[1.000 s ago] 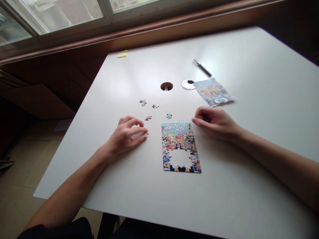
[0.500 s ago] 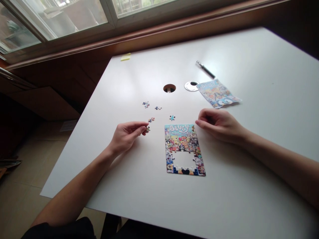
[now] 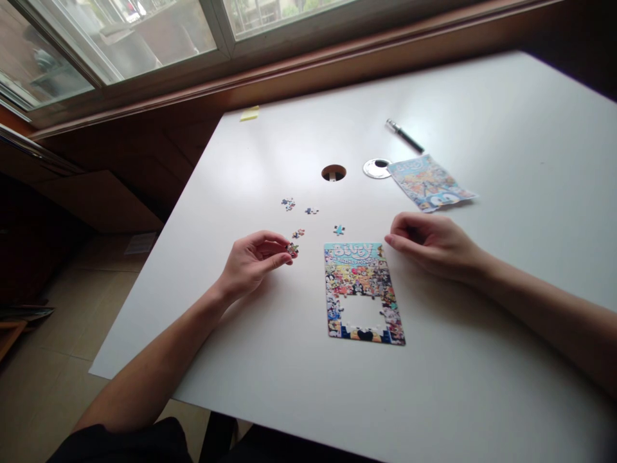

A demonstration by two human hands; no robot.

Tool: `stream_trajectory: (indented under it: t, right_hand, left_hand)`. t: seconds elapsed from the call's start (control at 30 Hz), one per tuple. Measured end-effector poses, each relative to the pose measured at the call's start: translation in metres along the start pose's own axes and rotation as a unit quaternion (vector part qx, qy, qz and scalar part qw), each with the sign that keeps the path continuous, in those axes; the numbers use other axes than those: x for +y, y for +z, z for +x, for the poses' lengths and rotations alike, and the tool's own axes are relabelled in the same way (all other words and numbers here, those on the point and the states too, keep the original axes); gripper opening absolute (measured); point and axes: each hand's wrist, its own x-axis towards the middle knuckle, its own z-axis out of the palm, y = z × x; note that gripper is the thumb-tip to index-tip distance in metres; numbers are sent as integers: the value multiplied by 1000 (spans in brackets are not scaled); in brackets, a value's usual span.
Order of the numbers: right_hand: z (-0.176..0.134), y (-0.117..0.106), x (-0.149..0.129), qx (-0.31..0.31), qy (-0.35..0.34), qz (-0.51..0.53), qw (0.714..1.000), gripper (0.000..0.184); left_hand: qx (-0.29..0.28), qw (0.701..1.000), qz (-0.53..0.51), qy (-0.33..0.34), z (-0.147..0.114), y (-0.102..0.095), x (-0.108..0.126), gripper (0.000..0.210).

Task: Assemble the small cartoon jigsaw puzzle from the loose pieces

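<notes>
Thumb and fingertips of my left hand [image 3: 255, 260] are closed on a small multicoloured jigsaw piece [image 3: 293, 249]. A colourful, mostly assembled jigsaw puzzle [image 3: 355, 257] lies flat to its right, with a white gap in its lower middle. Just past the puzzle's upper right corner, my right hand [image 3: 429, 241] rests with curled fingers and the thumb against them; nothing shows in it. Above the puzzle lies a loose light-blue piece [image 3: 339, 229]. Other loose pieces are scattered near my left fingers: one [image 3: 298, 233] just above them, a dark-and-white one [image 3: 312, 211], and a small cluster [image 3: 288, 204].
A creased picture sheet [image 3: 429, 182] lies beyond my right hand, beside a metal grommet cover [image 3: 373, 168] and a black pen [image 3: 405, 136]. A round cable hole [image 3: 333, 172] opens in the white table [image 3: 270, 386]. A yellow sticky note [image 3: 249, 114] is at the far edge.
My left fingers have shifted on the jigsaw piece, and more of it shows now. The whole view has moved slightly; my right hand stays in place beside the puzzle.
</notes>
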Motion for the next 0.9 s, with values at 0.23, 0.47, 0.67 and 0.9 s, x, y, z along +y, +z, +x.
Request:
stream_trajectory:
  t: [0.23, 0.47, 0.67, 0.9]
  right_hand:
    - [0, 0, 0, 2, 6, -4, 1000, 27]
    - [0, 0, 1, -1, 2, -4, 1000, 27]
    - [0, 1, 1, 5, -3, 0, 1000, 27]
    - [0, 2, -1, 6, 4, 13, 1000, 28]
  left_hand:
    - [-8, 1000, -7, 2, -2, 0, 1, 28]
    - [-11, 1000, -5, -4, -1, -4, -3, 32]
    - [-15, 1000, -3, 20, 0, -5, -6, 30]
    - [-9, 999, 34, 33, 1, -4, -4, 29]
